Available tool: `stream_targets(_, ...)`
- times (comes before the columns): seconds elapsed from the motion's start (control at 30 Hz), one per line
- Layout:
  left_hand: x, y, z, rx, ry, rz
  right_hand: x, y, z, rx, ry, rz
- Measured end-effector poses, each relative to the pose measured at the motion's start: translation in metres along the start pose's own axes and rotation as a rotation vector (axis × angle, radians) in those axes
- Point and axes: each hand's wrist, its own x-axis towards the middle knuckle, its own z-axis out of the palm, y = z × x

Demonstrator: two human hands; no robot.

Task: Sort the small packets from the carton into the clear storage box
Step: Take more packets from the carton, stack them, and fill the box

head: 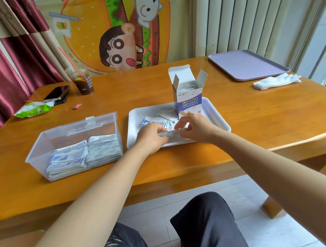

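Observation:
A blue-and-white carton stands upright with its flaps open at the back of a white tray. Loose small packets lie in the tray's middle. Over the tray's front, my left hand and my right hand together pinch a thin stack of packets held flat between them. To the left stands the clear storage box, lid off, with two rows of stacked packets inside.
At the back left are a phone, a cup of dark drink and a green wipes pack. A purple tray and white cloth lie at the back right. My knees sit under the table's front edge.

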Motion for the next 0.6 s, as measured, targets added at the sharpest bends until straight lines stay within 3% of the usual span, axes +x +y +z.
stream_targets(0.1, -0.002, 0.003, -0.003, 0.019, 0.011, -0.003, 0.001, 0.004, 0.000, -0.033, -0.031, -0.002)
stream_targets(0.37, -0.018, 0.025, -0.057, 0.202, 0.213, 0.105, 0.019, -0.038, -0.023, 0.037, 0.133, -0.116)
stream_targets(0.6, -0.045, -0.018, -0.128, 0.004, 0.181, -0.041, 0.044, -0.103, -0.003, 0.069, 0.124, -0.321)
